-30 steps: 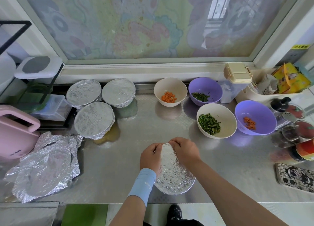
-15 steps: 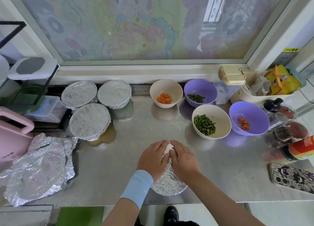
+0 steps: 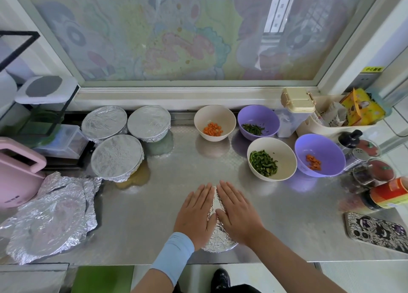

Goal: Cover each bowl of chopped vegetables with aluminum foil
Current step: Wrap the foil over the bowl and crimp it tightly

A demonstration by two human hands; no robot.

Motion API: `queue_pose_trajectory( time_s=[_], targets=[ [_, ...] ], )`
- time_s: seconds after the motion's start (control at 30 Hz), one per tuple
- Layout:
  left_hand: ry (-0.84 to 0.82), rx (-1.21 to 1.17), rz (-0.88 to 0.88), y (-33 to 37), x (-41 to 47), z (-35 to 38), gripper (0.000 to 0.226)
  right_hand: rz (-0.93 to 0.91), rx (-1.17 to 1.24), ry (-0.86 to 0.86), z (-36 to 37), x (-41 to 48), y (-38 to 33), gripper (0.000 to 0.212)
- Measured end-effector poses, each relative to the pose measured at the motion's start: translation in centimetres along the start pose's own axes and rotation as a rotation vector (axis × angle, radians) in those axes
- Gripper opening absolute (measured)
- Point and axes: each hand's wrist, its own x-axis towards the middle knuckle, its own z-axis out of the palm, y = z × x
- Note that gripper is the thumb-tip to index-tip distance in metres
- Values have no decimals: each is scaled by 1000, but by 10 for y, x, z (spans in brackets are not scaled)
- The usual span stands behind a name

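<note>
Head camera, looking down: a round bowl wrapped in crinkled aluminium foil [image 3: 220,242] sits at the near edge of the stainless-steel bench [image 3: 154,215]. Both hands lie flat on its top, palms down and fingers straight. The left hand [image 3: 196,213] and the right hand [image 3: 236,209] are side by side, with a narrow strip of foil showing between them. What this wrapped bowl holds is hidden by the foil and the hands. Beyond it and to its right stand four uncovered bowls. Straight beyond it is a cream bowl [image 3: 207,114] with a small heap of diced carrot. A purple bowl [image 3: 258,116] holding dark green strips stands beyond it and a little right. A larger cream bowl [image 3: 284,151] with chopped green pepper is the nearest of the four to it. A second purple bowl [image 3: 324,147] with a few carrot cubes is the farthest right. Beyond the wrapped bowl and to its left, three more foil-covered bowls [image 3: 117,157] stand in a tight cluster, and their contents cannot be seen. Left of the wrapped bowl lie loose crumpled foil sheets [image 3: 50,215], though how many is unclear. Farther left, a pink plastic appliance [image 3: 15,178] is cut off by the frame edge. To the wrapped bowl's right, a phone in a patterned case [image 3: 375,233] and a red-labelled jar [image 3: 388,195] are cropped too. A pale blue sleeve band [image 3: 172,257] covers the left wrist.
</note>
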Motion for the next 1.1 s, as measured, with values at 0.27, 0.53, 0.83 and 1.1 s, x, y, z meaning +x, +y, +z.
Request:
queue_pose_trajectory(
  time_s=[0.27, 0.53, 0.83, 1.1],
  targets=[
    [67, -41, -42, -4, 10, -12, 65, -5, 90, 37, -5, 16, -3, 65],
    [6, 23, -99, -4, 17, -14, 85, 3, -2, -21, -8, 42, 3, 72],
    [62, 13, -109, -2, 10, -7, 90, 48, 15, -15, -7, 33, 0, 73],
    [120, -61, -40, -20, 16, -11, 75, 236, 78, 80, 8, 17, -8, 76]
  ],
)
